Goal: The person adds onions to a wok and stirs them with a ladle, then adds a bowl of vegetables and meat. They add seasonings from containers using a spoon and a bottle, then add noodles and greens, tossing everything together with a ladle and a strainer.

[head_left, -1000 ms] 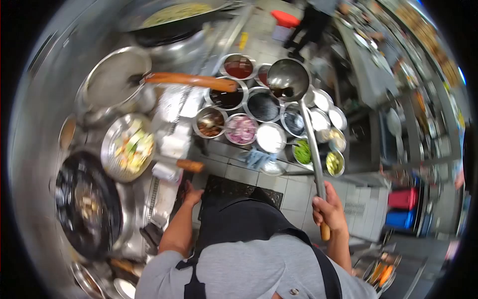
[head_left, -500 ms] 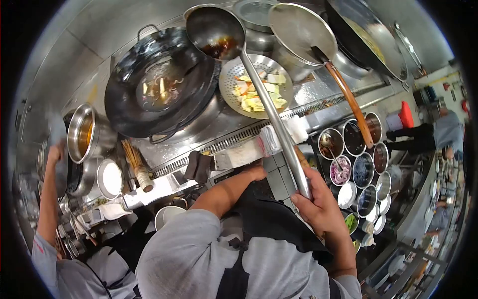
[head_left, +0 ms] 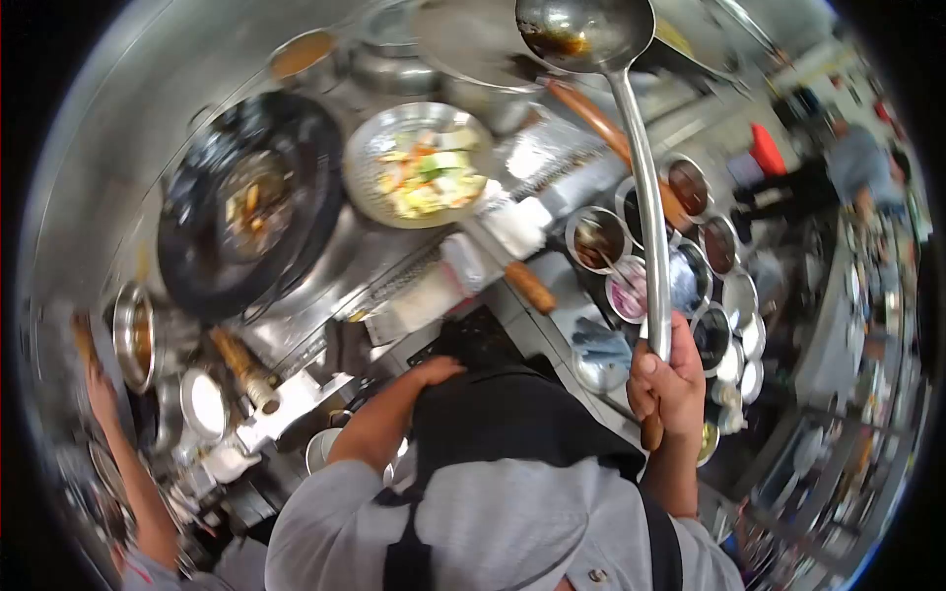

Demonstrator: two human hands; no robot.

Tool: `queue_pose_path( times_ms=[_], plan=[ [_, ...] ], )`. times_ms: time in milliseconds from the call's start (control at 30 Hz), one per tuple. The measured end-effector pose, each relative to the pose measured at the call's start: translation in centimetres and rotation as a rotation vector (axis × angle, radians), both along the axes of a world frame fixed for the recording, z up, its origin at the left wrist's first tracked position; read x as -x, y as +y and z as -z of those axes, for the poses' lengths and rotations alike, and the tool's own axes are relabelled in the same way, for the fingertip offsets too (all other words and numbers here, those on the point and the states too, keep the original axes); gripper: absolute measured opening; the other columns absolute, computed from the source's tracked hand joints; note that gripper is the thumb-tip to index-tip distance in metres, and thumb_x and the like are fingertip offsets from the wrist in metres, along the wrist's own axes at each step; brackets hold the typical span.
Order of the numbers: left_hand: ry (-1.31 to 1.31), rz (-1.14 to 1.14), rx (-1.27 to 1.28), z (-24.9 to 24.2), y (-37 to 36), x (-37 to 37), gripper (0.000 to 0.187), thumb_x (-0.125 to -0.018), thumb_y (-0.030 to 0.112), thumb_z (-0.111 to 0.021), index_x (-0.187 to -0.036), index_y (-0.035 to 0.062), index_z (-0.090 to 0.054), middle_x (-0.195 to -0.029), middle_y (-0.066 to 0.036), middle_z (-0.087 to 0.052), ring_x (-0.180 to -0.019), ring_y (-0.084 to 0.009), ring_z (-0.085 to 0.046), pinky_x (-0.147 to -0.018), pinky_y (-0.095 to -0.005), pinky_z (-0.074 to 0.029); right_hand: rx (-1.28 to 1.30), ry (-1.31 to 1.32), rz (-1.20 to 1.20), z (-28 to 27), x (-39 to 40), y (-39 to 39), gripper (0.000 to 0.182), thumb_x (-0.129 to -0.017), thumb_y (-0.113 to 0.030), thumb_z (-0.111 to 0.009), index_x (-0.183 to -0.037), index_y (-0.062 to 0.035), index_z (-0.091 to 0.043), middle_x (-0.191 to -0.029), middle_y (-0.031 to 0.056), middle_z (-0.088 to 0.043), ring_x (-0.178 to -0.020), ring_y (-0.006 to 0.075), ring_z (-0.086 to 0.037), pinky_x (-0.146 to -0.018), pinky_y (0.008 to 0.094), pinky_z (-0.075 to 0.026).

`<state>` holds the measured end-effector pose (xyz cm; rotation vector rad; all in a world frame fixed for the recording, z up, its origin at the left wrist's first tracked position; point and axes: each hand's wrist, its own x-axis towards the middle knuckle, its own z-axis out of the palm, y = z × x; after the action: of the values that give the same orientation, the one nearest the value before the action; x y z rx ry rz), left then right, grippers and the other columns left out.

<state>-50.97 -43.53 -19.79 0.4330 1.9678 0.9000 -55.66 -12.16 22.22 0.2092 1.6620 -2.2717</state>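
My right hand (head_left: 672, 379) is closed round the handle of a long steel ladle (head_left: 636, 158). The ladle's bowl is raised at the top of the view, with brown liquid or residue inside. Bent in front of my black apron, my left hand (head_left: 439, 370) is near the stove's front edge; blur hides how its fingers lie. A black wok (head_left: 187, 251) on the stove holds some liquid and small pieces of food. Right of it, a perforated strainer (head_left: 363, 172) carries cut vegetables (head_left: 434, 182), and its wooden handle (head_left: 532, 288) sticks out towards me.
Several sauce and ingredient pots (head_left: 598, 239) stand at right. A fine-mesh strainer (head_left: 463, 34) rests over a pot at the back. A bamboo brush (head_left: 244, 366) lies by the front edge. At left, a co-worker's hand (head_left: 99, 392) grips a wooden handle. Another person (head_left: 852, 163) stands far right.
My right hand has swung the ladle rightward, away from above the strainer and wok. My left hand has drawn back from the towel towards my apron. The whole view has shifted.
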Motion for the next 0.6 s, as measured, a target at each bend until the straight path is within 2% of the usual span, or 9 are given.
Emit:
queue_pose_path(
  times_ms=[67, 167, 367, 467, 567, 600],
  plan=[
    [-0.365, -0.480, -0.032, -1.3, -0.1, -2.4, 0.050, -0.093, 0.044, -0.058, -0.120, 0.0028, -0.068, -0.122, -0.015, -0.067, -0.111, -0.0251, -0.063, -0.099, -0.0358, -0.045, -0.027, 0.002, 0.100, 0.0, -1.2, 3.6, 0.056, -0.090, -0.010, -0.064, -0.139, -0.0046, -0.037, -0.065, -0.0002, -0.048, -0.039, 0.0080, -0.040, -0.036, 0.0226, -0.031],
    [-0.485, -0.597, 0.048, -3.2, 0.9, -2.4, 0.049, -0.093, 0.045, -0.058, -0.114, 0.0030, -0.071, -0.116, -0.012, -0.070, -0.109, -0.0211, -0.063, -0.096, -0.0328, -0.046, -0.139, -0.021, 0.191, 1.5, -3.1, 9.1, 0.054, -0.092, -0.009, -0.059, -0.141, -0.0051, -0.035, -0.061, -0.0012, -0.046, -0.040, 0.0078, -0.041, -0.036, 0.0227, -0.034],
    [-0.339, -0.530, 0.224, -0.5, 4.4, -2.2, 0.047, -0.093, 0.041, -0.055, -0.119, 0.0031, -0.068, -0.120, -0.016, -0.068, -0.113, -0.0286, -0.062, -0.095, -0.0348, -0.047, -0.264, -0.173, 0.164, 5.5, -5.8, 15.9, 0.053, -0.094, -0.010, -0.057, -0.141, -0.0056, -0.034, -0.064, -0.0021, -0.046, -0.041, 0.0066, -0.042, -0.037, 0.0235, -0.037],
    [0.163, 0.091, 0.371, -0.2, 6.5, -2.2, 0.048, -0.093, 0.039, -0.053, -0.123, 0.0030, -0.065, -0.126, -0.018, -0.064, -0.118, -0.0324, -0.059, -0.098, -0.0371, -0.046, -0.242, -0.217, 0.067, 7.7, -7.0, 18.1, 0.056, -0.093, -0.012, -0.059, -0.142, -0.0073, -0.033, -0.068, -0.0021, -0.046, -0.046, 0.0063, -0.044, -0.040, 0.0236, -0.038],
    [-0.184, -0.548, 0.262, -2.7, 9.2, -2.8, 0.050, -0.093, 0.039, -0.055, -0.126, 0.0028, -0.063, -0.131, -0.018, -0.061, -0.122, -0.0329, -0.057, -0.100, -0.0379, -0.045, -0.361, -0.228, -0.009, 9.0, -7.3, 19.5, 0.059, -0.094, -0.014, -0.059, -0.145, -0.0090, -0.032, -0.071, 0.0000, -0.051, -0.049, 0.0081, -0.047, -0.043, 0.0242, -0.039],
    [-0.131, -0.587, 0.286, -3.3, 9.8, -3.2, 0.050, -0.092, 0.039, -0.055, -0.126, 0.0026, -0.063, -0.130, -0.019, -0.062, -0.122, -0.0329, -0.057, -0.100, -0.0380, -0.045, -0.349, -0.227, -0.030, 9.2, -7.3, 20.2, 0.059, -0.093, -0.014, -0.059, -0.145, -0.0090, -0.032, -0.072, 0.0009, -0.051, -0.050, 0.0087, -0.048, -0.043, 0.0247, -0.039]
  ],
)
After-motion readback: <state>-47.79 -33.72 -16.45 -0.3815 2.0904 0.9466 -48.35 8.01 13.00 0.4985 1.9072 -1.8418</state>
